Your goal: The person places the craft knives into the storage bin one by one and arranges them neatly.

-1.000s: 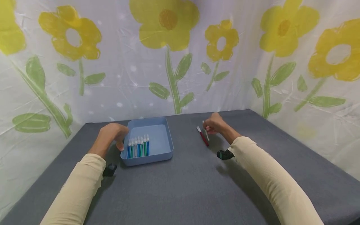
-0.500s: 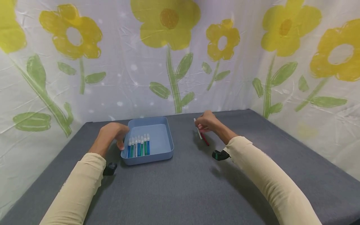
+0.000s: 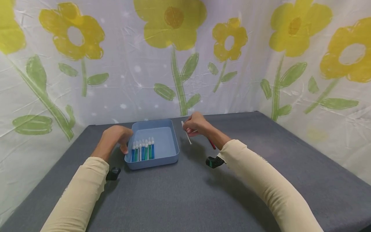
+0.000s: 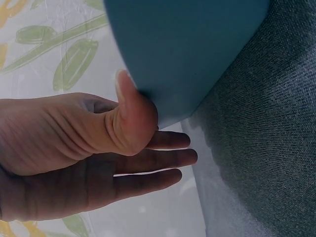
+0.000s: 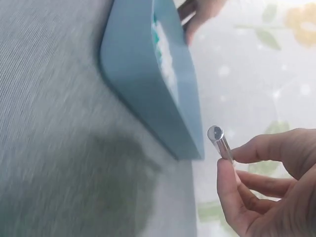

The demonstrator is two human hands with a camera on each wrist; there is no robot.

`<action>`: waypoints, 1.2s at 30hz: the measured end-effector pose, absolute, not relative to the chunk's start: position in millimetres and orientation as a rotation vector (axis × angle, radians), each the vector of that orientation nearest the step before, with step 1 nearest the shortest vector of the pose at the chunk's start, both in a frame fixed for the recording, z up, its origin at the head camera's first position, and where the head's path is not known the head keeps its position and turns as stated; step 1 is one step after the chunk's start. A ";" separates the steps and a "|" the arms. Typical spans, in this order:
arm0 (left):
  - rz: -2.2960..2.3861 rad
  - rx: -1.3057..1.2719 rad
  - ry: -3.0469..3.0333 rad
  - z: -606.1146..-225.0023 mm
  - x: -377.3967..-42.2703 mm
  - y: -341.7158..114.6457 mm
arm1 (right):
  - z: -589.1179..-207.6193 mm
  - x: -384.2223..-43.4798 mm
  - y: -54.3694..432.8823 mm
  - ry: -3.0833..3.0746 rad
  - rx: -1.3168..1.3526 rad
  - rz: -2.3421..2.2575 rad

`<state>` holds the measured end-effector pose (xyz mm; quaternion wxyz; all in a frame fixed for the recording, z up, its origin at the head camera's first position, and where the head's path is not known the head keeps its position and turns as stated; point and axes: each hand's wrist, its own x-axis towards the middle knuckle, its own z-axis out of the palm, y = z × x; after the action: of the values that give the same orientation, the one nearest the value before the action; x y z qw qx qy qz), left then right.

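Observation:
A silver-white marker (image 3: 186, 132) is pinched between the thumb and fingers of my right hand (image 3: 196, 123), held above the table just right of the tray. The right wrist view shows its round shiny end (image 5: 216, 133) near the fingertips. My left hand (image 3: 117, 137) holds the left wall of a shallow blue tray (image 3: 169, 160); in the left wrist view the thumb (image 4: 136, 121) presses that wall, with three fingers extended beyond and the index finger hidden. Several blue, green and silver markers (image 3: 143, 150) with whitish caps lie side by side in the tray's left front part.
A red marker (image 3: 213, 144) lies on the dark grey table (image 3: 174, 199), partly covered by the right forearm. A white flower-printed curtain (image 3: 121, 80) borders the table behind and at the sides. Each wrist carries a black camera (image 3: 214, 162).
My right hand has picked up the silver-white marker beside the red one and carried it left toward the tray. My left hand and the tray have stayed in place.

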<state>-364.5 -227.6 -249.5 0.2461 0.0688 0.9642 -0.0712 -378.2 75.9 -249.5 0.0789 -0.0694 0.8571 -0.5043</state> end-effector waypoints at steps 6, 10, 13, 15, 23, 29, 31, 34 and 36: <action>-0.158 0.173 2.621 -250.1 -363.7 -228.7 | -250.2 -375.6 47.3 2.531 -0.236 -1.536; -0.226 0.216 2.629 -250.6 -362.7 -228.7 | -253.8 -370.7 27.3 2.510 -0.282 -1.519; -0.289 0.240 2.638 -250.0 -361.3 -227.8 | -259.3 -367.2 11.4 2.497 -0.302 -1.500; -0.325 0.251 2.643 -249.9 -360.6 -227.2 | -264.7 -365.8 0.5 2.507 -0.290 -1.491; -0.273 0.201 2.646 -250.8 -360.2 -222.9 | -290.8 -364.1 -29.4 2.609 -0.280 -1.394; -0.274 0.191 2.638 -252.4 -363.3 -224.0 | -296.9 -363.9 -41.2 2.640 -0.244 -1.335; -0.276 0.190 2.634 -252.4 -364.4 -224.8 | -296.4 -363.8 -43.7 2.646 -0.221 -1.327; -0.288 0.194 2.636 -251.5 -365.4 -225.7 | -295.5 -363.7 -46.0 2.650 -0.195 -1.332; -0.298 0.194 2.643 -250.8 -365.3 -226.2 | -295.5 -364.0 -47.0 2.651 -0.182 -1.332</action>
<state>-365.3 -226.2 -250.8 0.2351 0.0707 0.9633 -0.1085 -364.0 -47.0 -295.5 0.0843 -0.0609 0.8887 -0.4466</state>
